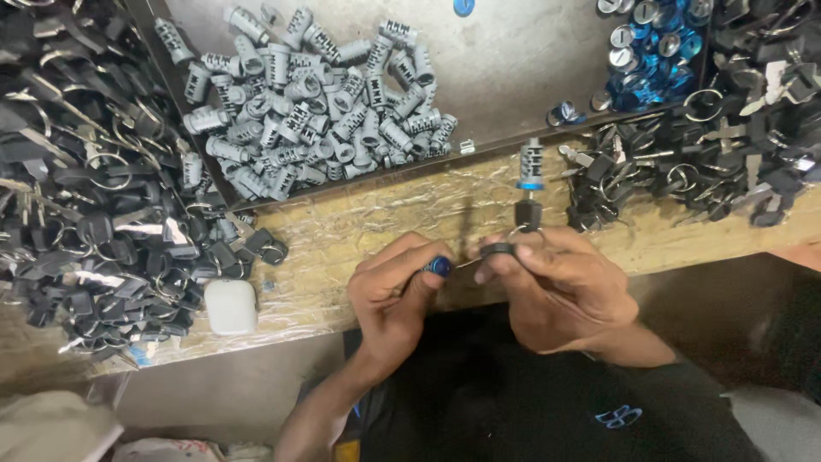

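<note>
My left hand (395, 291) grips a small cylinder with a blue end cap (440, 265) between thumb and fingers. My right hand (556, 287) pinches a black-headed key (498, 250) on a ring, its blade pointing toward the blue-capped piece. A second black key (528, 212) sticks up above the right fingers. Just beyond it a grey lock cylinder with a blue band (531, 164) stands upright on the wooden bench (376, 222).
A metal tray (513, 60) holds a heap of grey lock cylinders (308, 103) and blue-and-silver caps (654, 43). Piles of black keys on rings lie at the left (94, 188) and right (710, 145). A small white case (231, 306) sits near the bench edge.
</note>
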`<control>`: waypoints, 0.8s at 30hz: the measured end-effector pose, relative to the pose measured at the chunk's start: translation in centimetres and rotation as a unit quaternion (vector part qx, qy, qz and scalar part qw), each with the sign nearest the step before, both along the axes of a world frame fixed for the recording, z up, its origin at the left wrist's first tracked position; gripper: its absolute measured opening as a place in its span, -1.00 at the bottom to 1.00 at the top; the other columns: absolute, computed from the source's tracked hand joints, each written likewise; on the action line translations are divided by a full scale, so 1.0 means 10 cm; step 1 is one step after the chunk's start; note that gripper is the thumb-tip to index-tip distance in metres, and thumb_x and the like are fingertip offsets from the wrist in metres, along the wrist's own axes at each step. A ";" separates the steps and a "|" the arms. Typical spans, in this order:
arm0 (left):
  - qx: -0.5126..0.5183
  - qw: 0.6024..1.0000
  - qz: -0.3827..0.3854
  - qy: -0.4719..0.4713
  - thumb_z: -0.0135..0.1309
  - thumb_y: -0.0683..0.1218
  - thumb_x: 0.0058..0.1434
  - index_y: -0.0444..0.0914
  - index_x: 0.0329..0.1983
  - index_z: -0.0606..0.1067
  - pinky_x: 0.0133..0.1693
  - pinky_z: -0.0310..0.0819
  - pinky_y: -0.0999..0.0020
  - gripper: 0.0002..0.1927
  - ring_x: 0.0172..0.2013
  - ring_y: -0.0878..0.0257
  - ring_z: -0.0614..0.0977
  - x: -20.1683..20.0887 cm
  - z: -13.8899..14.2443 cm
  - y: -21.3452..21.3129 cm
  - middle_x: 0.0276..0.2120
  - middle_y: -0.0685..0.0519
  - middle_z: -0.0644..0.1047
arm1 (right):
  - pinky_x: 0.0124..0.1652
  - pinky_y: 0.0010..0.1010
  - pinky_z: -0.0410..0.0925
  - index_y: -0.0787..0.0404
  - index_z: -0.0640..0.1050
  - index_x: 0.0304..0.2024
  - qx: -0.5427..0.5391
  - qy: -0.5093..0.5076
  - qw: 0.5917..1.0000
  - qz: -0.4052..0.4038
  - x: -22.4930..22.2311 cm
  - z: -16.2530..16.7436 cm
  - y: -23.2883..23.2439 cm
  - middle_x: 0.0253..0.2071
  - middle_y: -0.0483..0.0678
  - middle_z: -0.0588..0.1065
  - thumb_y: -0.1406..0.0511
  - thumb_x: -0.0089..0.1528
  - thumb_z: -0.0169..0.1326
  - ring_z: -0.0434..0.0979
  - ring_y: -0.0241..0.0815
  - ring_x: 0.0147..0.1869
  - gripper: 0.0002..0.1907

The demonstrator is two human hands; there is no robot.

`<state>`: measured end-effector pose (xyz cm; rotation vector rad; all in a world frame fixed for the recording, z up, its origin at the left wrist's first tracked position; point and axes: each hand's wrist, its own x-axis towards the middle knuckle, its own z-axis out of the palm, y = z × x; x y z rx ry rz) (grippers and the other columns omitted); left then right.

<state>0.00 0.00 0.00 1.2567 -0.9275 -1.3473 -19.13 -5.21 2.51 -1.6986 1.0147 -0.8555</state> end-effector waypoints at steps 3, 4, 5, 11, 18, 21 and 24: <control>-0.059 0.998 0.015 -0.012 0.12 -0.05 0.49 -0.44 -0.03 0.56 -0.21 0.42 0.44 -0.70 -0.26 0.30 0.55 -0.09 -0.02 0.04 -0.25 0.00 0.56 | -0.21 -0.42 0.55 0.28 0.53 -0.05 -0.020 -0.022 0.999 0.044 -0.08 -0.13 0.02 -0.18 0.12 0.60 0.53 0.30 0.12 0.68 -0.18 -0.20 -0.81; -0.015 0.999 0.023 0.027 0.12 -0.05 0.46 -0.45 -0.06 0.57 -0.29 0.36 0.46 -0.70 -0.34 0.32 0.51 -0.09 -0.02 0.06 -0.28 0.00 0.54 | -0.29 -0.46 0.48 0.28 0.55 -0.11 -0.022 0.008 0.998 0.054 -0.08 -0.14 0.07 -0.26 0.05 0.61 0.54 0.28 0.14 0.65 -0.23 -0.28 -0.84; 0.028 0.997 0.027 0.066 0.13 -0.06 0.43 -0.46 -0.08 0.58 -0.37 0.29 0.48 -0.69 -0.41 0.34 0.47 -0.07 -0.03 0.07 -0.31 0.01 0.52 | -0.37 -0.50 0.41 0.27 0.58 -0.17 -0.025 0.038 0.997 0.060 -0.07 -0.16 0.12 -0.34 -0.03 0.61 0.55 0.26 0.17 0.61 -0.29 -0.36 -0.85; 0.010 1.000 0.000 0.017 0.14 -0.06 0.41 -0.44 -0.09 0.58 -0.44 0.31 0.45 -0.71 -0.47 0.33 0.48 -0.09 -0.04 0.09 -0.34 0.01 0.52 | -0.41 -0.52 0.43 0.41 0.51 -0.27 -0.187 0.003 0.973 -0.134 0.14 -0.21 0.26 -0.34 0.14 0.57 0.51 0.19 0.30 0.59 -0.23 -0.34 -0.82; -0.153 0.946 0.021 -0.286 -0.02 -0.23 0.42 -0.39 0.03 0.47 -0.29 0.56 0.25 -0.82 -0.30 0.00 0.64 -0.16 0.19 0.11 -0.23 -0.14 0.52 | -0.45 -0.52 0.33 0.39 0.45 -0.30 -0.189 -0.039 0.960 -0.204 0.31 -0.35 0.44 -0.47 0.08 0.52 0.57 0.20 0.24 0.48 -0.28 -0.43 -0.81; -0.074 0.982 -0.001 -0.172 0.08 -0.22 0.38 -0.40 -0.03 0.52 -0.44 0.48 0.24 -0.84 -0.46 0.06 0.62 -0.18 0.14 0.00 -0.33 -0.11 0.56 | -0.49 -0.50 0.29 0.40 0.44 -0.32 -0.198 -0.004 0.958 -0.207 0.36 -0.31 0.35 -0.46 0.10 0.50 0.59 0.17 0.24 0.46 -0.26 -0.46 -0.79; -0.071 0.966 -0.088 -0.233 0.11 -0.20 0.37 -0.36 -0.07 0.55 -0.38 0.46 0.14 -0.87 -0.38 -0.10 0.61 -0.14 0.09 -0.12 -0.33 -0.14 0.55 | -0.50 -0.48 0.27 0.37 0.45 -0.33 -0.089 0.035 0.990 -0.102 0.21 -0.10 0.08 -0.45 0.03 0.49 0.56 0.18 0.24 0.47 -0.31 -0.46 -0.81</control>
